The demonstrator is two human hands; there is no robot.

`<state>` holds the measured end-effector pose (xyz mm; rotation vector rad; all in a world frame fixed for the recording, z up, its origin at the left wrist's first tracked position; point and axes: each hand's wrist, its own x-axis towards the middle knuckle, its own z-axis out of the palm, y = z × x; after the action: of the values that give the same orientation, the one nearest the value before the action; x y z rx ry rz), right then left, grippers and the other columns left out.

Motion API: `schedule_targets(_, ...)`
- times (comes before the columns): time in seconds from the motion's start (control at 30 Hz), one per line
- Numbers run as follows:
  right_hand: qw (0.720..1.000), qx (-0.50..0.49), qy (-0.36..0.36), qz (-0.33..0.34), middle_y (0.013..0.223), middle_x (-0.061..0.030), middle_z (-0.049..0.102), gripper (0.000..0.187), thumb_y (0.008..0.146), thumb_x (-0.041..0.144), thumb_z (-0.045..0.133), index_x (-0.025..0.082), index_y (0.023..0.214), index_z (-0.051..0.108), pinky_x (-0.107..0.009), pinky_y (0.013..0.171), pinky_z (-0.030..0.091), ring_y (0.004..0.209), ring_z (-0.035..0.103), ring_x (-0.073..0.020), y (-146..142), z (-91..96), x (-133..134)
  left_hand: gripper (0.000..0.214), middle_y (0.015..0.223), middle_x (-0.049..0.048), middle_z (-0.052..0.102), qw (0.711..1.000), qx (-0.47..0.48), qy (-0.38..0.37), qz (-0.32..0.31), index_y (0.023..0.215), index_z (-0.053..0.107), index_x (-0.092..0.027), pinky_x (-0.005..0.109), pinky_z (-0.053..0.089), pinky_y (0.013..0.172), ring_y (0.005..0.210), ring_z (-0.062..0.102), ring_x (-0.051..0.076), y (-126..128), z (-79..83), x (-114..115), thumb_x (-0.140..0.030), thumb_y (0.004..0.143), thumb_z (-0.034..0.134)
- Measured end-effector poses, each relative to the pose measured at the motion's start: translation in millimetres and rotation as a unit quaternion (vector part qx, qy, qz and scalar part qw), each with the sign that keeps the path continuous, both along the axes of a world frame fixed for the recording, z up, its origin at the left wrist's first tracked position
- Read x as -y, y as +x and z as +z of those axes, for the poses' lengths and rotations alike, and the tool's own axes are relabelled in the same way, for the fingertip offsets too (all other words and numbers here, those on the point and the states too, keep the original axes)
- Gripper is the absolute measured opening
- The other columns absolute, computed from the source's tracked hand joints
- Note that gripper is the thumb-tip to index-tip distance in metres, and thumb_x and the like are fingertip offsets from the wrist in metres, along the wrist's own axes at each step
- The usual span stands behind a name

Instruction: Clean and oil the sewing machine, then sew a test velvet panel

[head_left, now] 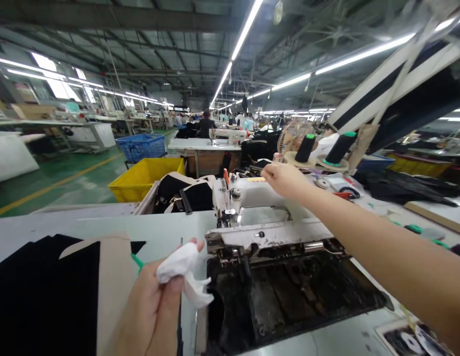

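- Head view: one left hand [151,306], near and low, fingers pinched together on one crumpled white cloth [183,269].
- The cloth sits just near-left of the machine [267,217], at the edge of the open pan [296,296].
- One right hand [285,179] reaches far across and rests on the machine's top. Its fingers are curled, but I cannot tell if they grip anything.
- The one white machine in front is tipped back, its underside facing the dark, oily pan.
- Two cones [305,148], black with green tops, stand side by side just beyond the right hand.
- Two bins far left: one yellow bin [144,177], and one blue bin [141,147] behind it.
- One black fabric [37,291] lies near left on the table [159,232], with one card [114,282] over its right edge.
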<state>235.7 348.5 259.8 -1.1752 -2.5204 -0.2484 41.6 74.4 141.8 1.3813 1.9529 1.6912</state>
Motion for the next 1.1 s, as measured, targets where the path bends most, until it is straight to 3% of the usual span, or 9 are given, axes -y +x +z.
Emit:
schedule_targets(0.07, 0.999, 0.039, -0.029, -0.002, 0.105, -0.0086, 0.065, 0.034, 0.097, 0.042, 0.05, 0.011, 0.105, 0.063, -0.04, 0.091, 0.049, 0.099, 0.061, -0.0179, -11, -6.7, -47, 0.03, 0.107, 0.005, 0.07, 0.998, -0.047, -0.046, 0.008, 0.117, 0.059, -0.034, 0.038, 0.047, 0.076, 0.099, 0.065, 0.031, 9, 19.4, -24, -0.045, 0.092, 0.048)
schedule_targets(0.17, 0.995, 0.082, -0.053, 0.001, 0.111, -0.0079, 0.064, 0.034, 0.095, 0.043, 0.055, 0.013, 0.11, 0.062, -0.039, 0.092, 0.052, 0.101, 0.062, -0.0175, -26, -30.2, -88, 0.018, 0.077, 0.0048, 0.066, 0.987, -0.119, -0.107, -0.029, 0.096, 0.053, -0.028, 0.035, 0.042, 0.062, 0.072, 0.064, 0.03, 13, 31.5, -57, -0.043, 0.093, 0.044)
schedule_targets(0.27, 0.993, 0.105, -0.049, 0.002, 0.119, -0.0097, 0.061, 0.036, 0.095, 0.042, 0.055, 0.014, 0.116, 0.061, -0.043, 0.096, 0.05, 0.109, 0.06, -0.0197, -32, -51.9, -106, 0.019, 0.078, 0.0054, 0.063, 0.98, -0.164, -0.108, -0.04, 0.092, 0.047, -0.026, 0.035, 0.041, 0.063, 0.074, 0.063, 0.029, 14, 28.4, -74, -0.04, 0.096, 0.035)
schedule_targets(0.37, 0.992, 0.123, -0.033, 0.006, 0.125, -0.0104, 0.059, 0.035, 0.095, 0.04, 0.055, 0.015, 0.119, 0.06, -0.046, 0.102, 0.047, 0.116, 0.057, -0.0212, -33, -62.6, -114, 0.022, 0.085, 0.006, 0.062, 0.981, -0.167, -0.093, -0.03, 0.093, 0.046, -0.025, 0.038, 0.043, 0.07, 0.08, 0.062, 0.029, 16, 22.2, -76, -0.041, 0.097, 0.031)
schedule_targets(0.57, 0.991, 0.133, -0.005, 0.001, 0.127, -0.0105, 0.058, 0.037, 0.095, 0.041, 0.056, 0.015, 0.121, 0.06, -0.048, 0.103, 0.045, 0.119, 0.055, -0.0225, -32, -65.8, -116, 0.027, 0.095, 0.0061, 0.063, 0.985, -0.139, -0.1, -0.032, 0.099, 0.047, -0.025, 0.041, 0.045, 0.077, 0.088, 0.061, 0.027, 19, 17.0, -71, -0.045, 0.098, 0.029)
schedule_targets(0.8, 0.996, 0.085, 0.032, -0.009, 0.127, -0.0103, 0.058, 0.034, 0.095, 0.04, 0.054, 0.016, 0.118, 0.061, -0.047, 0.104, 0.044, 0.119, 0.054, -0.022, -23, -67.7, -98, 0.031, 0.094, 0.0051, 0.064, 0.987, -0.141, -0.081, -0.006, 0.098, 0.051, -0.025, 0.037, 0.048, 0.075, 0.087, 0.062, 0.025, 22, 2.8, -57, -0.049, 0.097, 0.031)
schedule_targets(1.1, 0.99, -0.033, 0.089, -0.101, 0.117, -0.0088, 0.06, 0.033, 0.095, 0.042, 0.054, 0.014, 0.112, 0.061, -0.044, 0.098, 0.047, 0.11, 0.057, -0.02, -16, -68.1, -69, 0.032, 0.106, 0.0029, 0.068, 0.989, -0.124, -0.076, 0.027, 0.114, 0.055, -0.029, 0.035, 0.046, 0.084, 0.102, 0.064, 0.025, 37, -8.7, -33, -0.046, 0.099, 0.032)
